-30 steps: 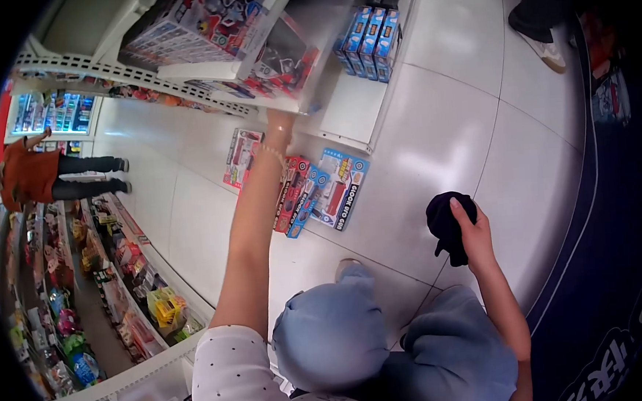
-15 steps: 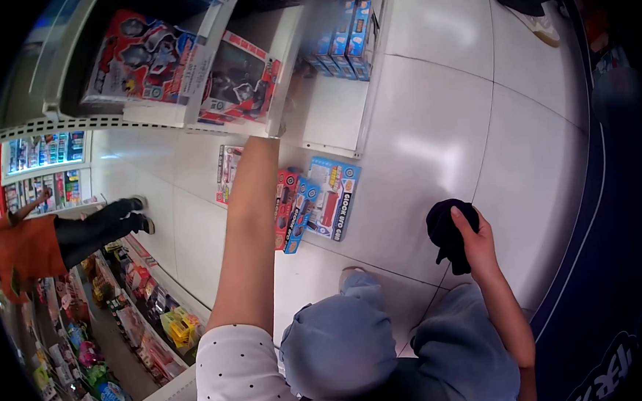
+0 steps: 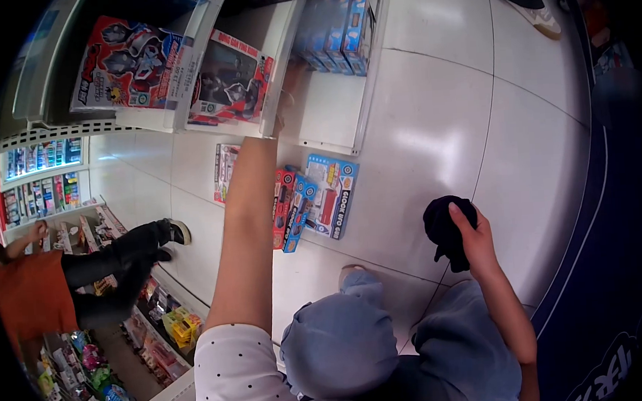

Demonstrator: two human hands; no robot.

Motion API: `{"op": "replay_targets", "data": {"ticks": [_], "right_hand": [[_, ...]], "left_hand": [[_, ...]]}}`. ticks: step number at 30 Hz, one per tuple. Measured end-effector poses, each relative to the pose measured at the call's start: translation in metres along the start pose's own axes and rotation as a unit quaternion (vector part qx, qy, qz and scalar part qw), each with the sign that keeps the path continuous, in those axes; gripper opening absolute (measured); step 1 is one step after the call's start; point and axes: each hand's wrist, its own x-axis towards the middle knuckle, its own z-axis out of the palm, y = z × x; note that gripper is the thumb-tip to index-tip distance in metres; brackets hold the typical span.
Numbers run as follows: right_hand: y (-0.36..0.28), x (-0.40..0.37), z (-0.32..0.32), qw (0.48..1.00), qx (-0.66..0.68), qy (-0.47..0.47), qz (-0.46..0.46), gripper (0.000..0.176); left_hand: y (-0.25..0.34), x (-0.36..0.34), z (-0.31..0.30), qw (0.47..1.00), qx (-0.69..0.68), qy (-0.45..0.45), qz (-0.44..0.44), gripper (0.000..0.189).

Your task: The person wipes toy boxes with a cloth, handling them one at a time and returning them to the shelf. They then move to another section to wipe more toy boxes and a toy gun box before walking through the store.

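My right hand (image 3: pixel 476 236) is closed around a bunched black cloth (image 3: pixel 448 228), thumb on top, over the floor beside my knee. Stretched forward, my left arm reaches into the lower shelf (image 3: pixel 323 116). Only a blurred bit of my left hand (image 3: pixel 286 105) shows behind the shelf edge, so its fingers and anything in them are hidden. Upright blue boxes (image 3: pixel 347 33) stand further along that shelf. Below my forearm on the floor lie a blue-and-white toy gun box (image 3: pixel 329 196), a narrow blue box (image 3: pixel 299 215), a red box (image 3: pixel 283 203) and a pale box (image 3: pixel 225 173).
Red toy boxes (image 3: pixel 132 61) fill the shelf above my left arm. A person in an orange top (image 3: pixel 32 292) is in the aisle at left, near racks of packets (image 3: pixel 104 375). A dark blue panel (image 3: pixel 597 272) runs along my right. Another person's shoe (image 3: pixel 541 21) is at upper right.
The person in orange has stepped closer along the left aisle. My view has shifted slightly. My left arm stays in the shelf, and my right hand still holds the black cloth.
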Motion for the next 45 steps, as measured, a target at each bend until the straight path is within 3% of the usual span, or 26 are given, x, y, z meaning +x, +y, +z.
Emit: {"op": "replay_targets", "data": {"ticks": [9, 13, 17, 20, 22, 24, 26, 28, 32, 34, 36, 39, 41, 45], "right_hand": [[0.0, -0.002, 0.003, 1.0, 0.018, 0.012, -0.005, 0.032], [0.001, 0.003, -0.004, 1.0, -0.015, 0.008, 0.013, 0.032], [-0.032, 0.01, -0.016, 0.998, -0.061, 0.006, -0.021, 0.037], [-0.075, 0.015, -0.027, 0.998, -0.054, 0.021, -0.04, 0.038], [-0.097, 0.021, -0.037, 0.997, -0.049, 0.005, -0.062, 0.036], [-0.117, 0.021, -0.039, 0.995, -0.049, 0.011, -0.081, 0.035], [-0.135, 0.017, -0.039, 0.995, -0.034, -0.014, -0.092, 0.036], [-0.153, 0.008, -0.032, 0.994, -0.032, -0.035, -0.094, 0.038], [-0.172, 0.004, -0.008, 0.989, -0.086, -0.074, -0.098, 0.046], [-0.173, 0.014, 0.004, 0.977, -0.152, -0.106, -0.102, 0.051], [-0.187, -0.012, 0.043, 0.96, -0.209, -0.156, -0.105, 0.044], [-0.183, -0.037, 0.095, 0.951, -0.256, -0.162, -0.062, 0.046], [-0.188, -0.07, 0.131, 0.953, -0.267, -0.145, -0.015, 0.047], [-0.192, -0.115, 0.162, 0.949, -0.283, -0.121, 0.069, 0.039]], "left_hand": [[0.015, -0.022, -0.009, 0.997, -0.061, 0.004, -0.048, 0.04], [0.051, -0.068, -0.022, 0.983, -0.134, 0.035, -0.118, 0.042], [0.112, -0.173, -0.057, 0.938, -0.213, 0.12, -0.245, 0.045], [0.143, -0.285, -0.09, 0.887, -0.199, 0.172, -0.38, 0.039], [0.138, -0.374, -0.092, 0.888, -0.134, 0.156, -0.412, 0.041], [0.157, -0.438, -0.113, 0.889, -0.136, 0.085, -0.429, 0.041], [0.179, -0.471, -0.137, 0.852, -0.146, 0.055, -0.5, 0.041], [0.194, -0.475, -0.16, 0.821, -0.187, 0.088, -0.532, 0.042], [0.2, -0.428, -0.19, 0.837, -0.224, 0.192, -0.461, 0.036], [0.259, -0.366, -0.235, 0.843, -0.254, 0.281, -0.382, 0.035], [0.344, -0.325, -0.307, 0.891, -0.231, 0.274, -0.278, 0.033], [0.416, -0.324, -0.35, 0.902, -0.37, 0.196, -0.104, 0.026], [0.453, -0.324, -0.358, 0.864, -0.464, 0.163, -0.104, 0.027], [0.497, -0.342, -0.356, 0.777, -0.561, 0.02, -0.284, 0.029]]}}
